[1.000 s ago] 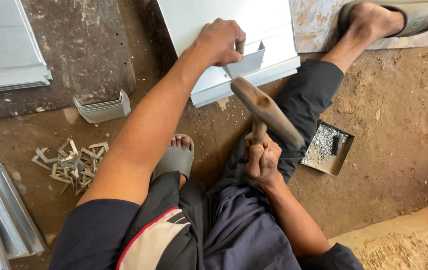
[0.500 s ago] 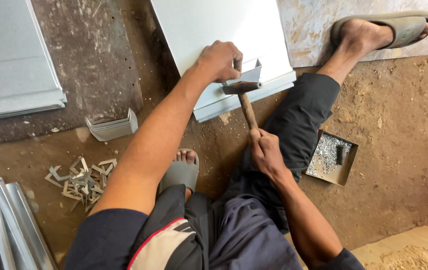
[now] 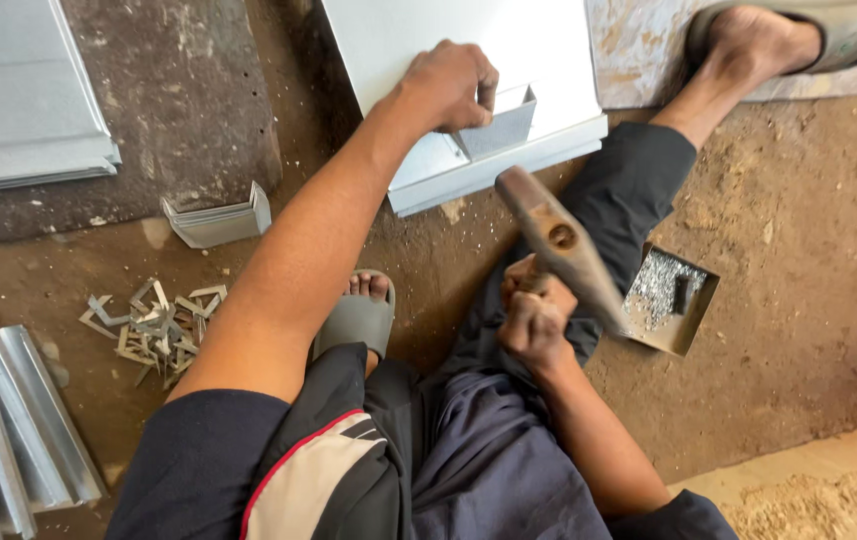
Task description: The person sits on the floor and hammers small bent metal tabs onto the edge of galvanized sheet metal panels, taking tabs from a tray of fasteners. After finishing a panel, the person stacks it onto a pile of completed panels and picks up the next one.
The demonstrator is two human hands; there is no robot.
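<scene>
Hammer [image 3: 560, 245] first: we are gripping its wooden handle in our right hand [image 3: 533, 318], the grip wrapped tight around it close to our lap, and the head is hanging raised above the dirt floor [image 3: 798, 300], clear of the work. Just beyond the head, a small square metal tray [image 3: 686, 290] of tiny silvery bits is lying on the floor beside our right leg. To the left, near our sandalled foot [image 3: 358, 315], metal offcuts [image 3: 153, 320] are lying scattered, with folded metal strips [image 3: 8, 420] stacked at the edge. Farther out, our left hand [image 3: 445, 85] is pressing down, its grip closed over a small bent metal bracket [image 3: 498, 122], holding it upright against the folded edge of a white metal sheet [image 3: 468, 40].
</scene>
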